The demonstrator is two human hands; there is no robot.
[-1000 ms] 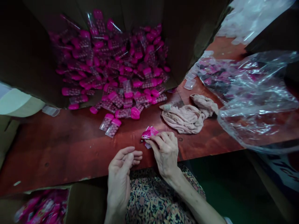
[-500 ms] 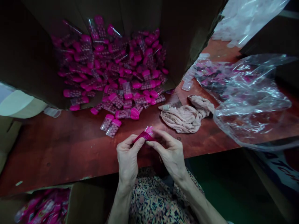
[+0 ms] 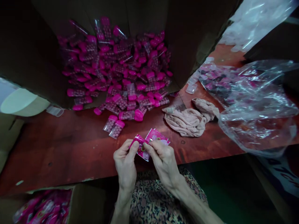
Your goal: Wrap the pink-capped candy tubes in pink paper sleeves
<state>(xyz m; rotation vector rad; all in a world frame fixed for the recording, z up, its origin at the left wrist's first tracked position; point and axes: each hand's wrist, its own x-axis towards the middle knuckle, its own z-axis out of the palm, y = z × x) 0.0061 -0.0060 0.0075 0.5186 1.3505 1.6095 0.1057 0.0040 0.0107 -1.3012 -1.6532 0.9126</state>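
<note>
Two grips, my left hand (image 3: 125,165) and right hand (image 3: 163,165), are clenched in a fingertip pinch on pink printed foil sachets (image 3: 156,137), held over the bench (image 3: 58,149). They look light, flimsy and slippery, so their edges seem best for holding.

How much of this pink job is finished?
Some looks done: pink printed packets sit in a low cardboard box. In hand: the left hand and right hand pinch shiny pink foil packets. Left, probably: a big heap of clear pink-capped tubes in a brown cardboard box.
</note>
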